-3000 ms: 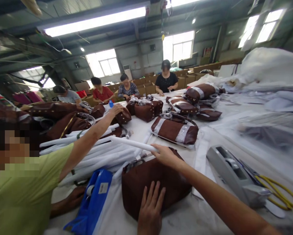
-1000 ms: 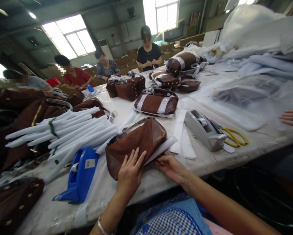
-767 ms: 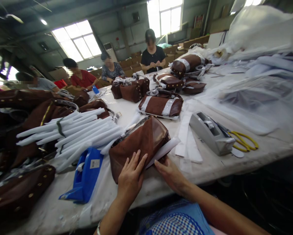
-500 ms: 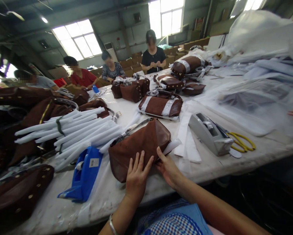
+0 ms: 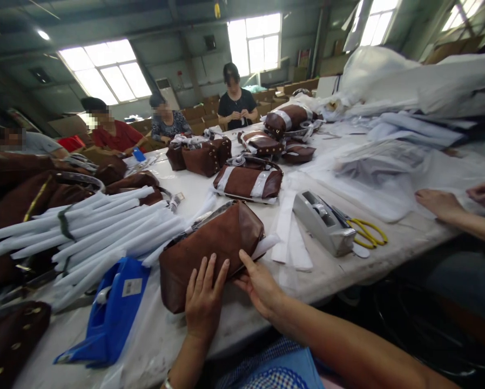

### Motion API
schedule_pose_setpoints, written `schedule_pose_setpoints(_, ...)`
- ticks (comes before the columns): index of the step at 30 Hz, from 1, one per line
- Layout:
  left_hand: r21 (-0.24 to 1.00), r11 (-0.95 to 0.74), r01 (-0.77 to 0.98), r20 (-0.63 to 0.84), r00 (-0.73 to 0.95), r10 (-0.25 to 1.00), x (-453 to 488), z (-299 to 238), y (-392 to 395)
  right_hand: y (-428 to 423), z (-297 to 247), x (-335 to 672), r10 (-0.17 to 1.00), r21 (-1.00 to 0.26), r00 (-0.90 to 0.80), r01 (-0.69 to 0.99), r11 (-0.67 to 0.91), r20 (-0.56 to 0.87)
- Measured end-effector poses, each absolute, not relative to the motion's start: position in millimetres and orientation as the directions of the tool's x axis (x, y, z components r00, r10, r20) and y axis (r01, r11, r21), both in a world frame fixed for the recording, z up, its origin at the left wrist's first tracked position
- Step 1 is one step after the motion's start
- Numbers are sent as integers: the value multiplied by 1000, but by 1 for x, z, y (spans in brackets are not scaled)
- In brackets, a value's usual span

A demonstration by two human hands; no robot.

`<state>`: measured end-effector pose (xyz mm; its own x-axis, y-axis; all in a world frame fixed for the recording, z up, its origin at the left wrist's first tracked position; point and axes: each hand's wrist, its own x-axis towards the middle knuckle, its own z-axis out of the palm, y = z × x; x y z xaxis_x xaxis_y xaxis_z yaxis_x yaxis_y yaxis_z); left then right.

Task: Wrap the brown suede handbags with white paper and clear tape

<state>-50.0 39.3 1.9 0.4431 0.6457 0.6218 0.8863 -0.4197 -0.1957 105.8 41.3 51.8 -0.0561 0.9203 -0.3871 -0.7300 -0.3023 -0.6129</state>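
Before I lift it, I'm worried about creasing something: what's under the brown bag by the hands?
Beneath the brown bag, a white paper strip pokes out at its right end, on the table. The bag and left hand hide the rest.

Both hands rest flat on a brown bag (image 5: 210, 243). The left hand (image 5: 204, 302) and right hand (image 5: 258, 283) lie side by side. A gray tape holder (image 5: 321, 224) sits right of the bag.

A brown suede-and-leather bag (image 5: 210, 248) lies on its side near a grey tape dispenser (image 5: 321, 224), a white paper strip (image 5: 265, 246) poking from beneath.
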Motion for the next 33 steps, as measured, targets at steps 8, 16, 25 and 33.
schedule_pose_setpoints(8, 43, -380, 924, 752, 220, 621, -66, 29, 58, 53, 46, 188, 983, -971, -182, 233, 43, 0)
schedule_pose_setpoints(16, 187, -343, 921, 773, 77, 630, -66, 40, 63, 99, 10, 238, 965, -233, -171, 948, 217, 201)
schedule_pose_setpoints(25, 200, -347, 917, 765, 75, 639, -61, 39, 63, 108, -11, 241, 956, -278, -164, 932, 231, 243)
schedule_pose_setpoints(33, 181, -344, 921, 775, 82, 627, -62, 39, 63, 106, 2, 236, 920, -366, -226, 866, 341, 321)
